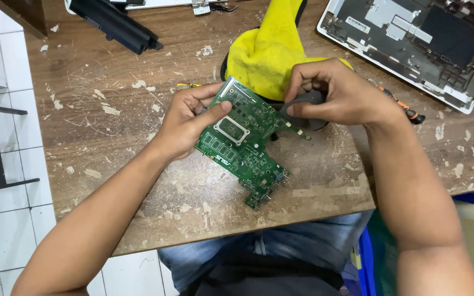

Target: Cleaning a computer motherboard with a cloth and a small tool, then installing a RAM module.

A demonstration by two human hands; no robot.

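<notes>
A green laptop circuit board with a square silver-framed chip hangs tilted just above the worn wooden table. My left hand grips its left edge, thumb lying on the top face. My right hand is closed around a dark grey rounded object pressed at the board's upper right edge. What that object is I cannot tell. A yellow cloth lies just behind the board.
An opened laptop shell lies at the back right. A black battery bar rests at the back left. An orange-handled screwdriver lies behind my right wrist. White tiled floor shows to the left.
</notes>
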